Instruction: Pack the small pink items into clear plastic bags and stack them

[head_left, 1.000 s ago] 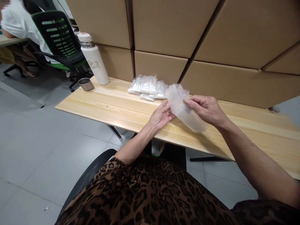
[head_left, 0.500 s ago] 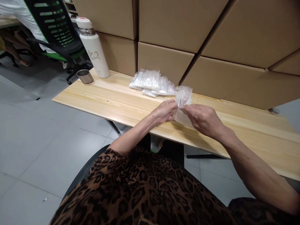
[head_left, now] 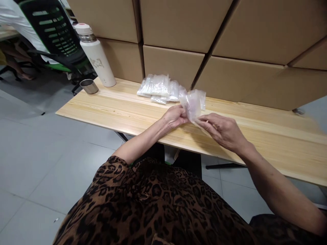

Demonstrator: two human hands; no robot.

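A clear plastic bag (head_left: 192, 106) is held up between my hands over the wooden table (head_left: 122, 114). My left hand (head_left: 176, 116) pinches its left side near the lower part. On the other side, my right hand (head_left: 219, 129) grips the bag's lower right edge between thumb and fingers. Motion blurs the bag a little, and I cannot make out what is in it, if anything. Just beyond my left hand lies a pile of clear plastic bags (head_left: 157, 86). Another clear bag (head_left: 202, 97) shows partly behind the held one.
Large cardboard boxes (head_left: 173, 64) are stacked along the table's back edge. A white bottle (head_left: 98, 61) and a metal cup (head_left: 89, 86) stand at the left end. Farther left are an office chair (head_left: 51, 30) and a seated person (head_left: 12, 17).
The bag between my hands has tilted and spread out toward the left, showing more of its face. The view has shifted slightly. Both hands keep their hold.
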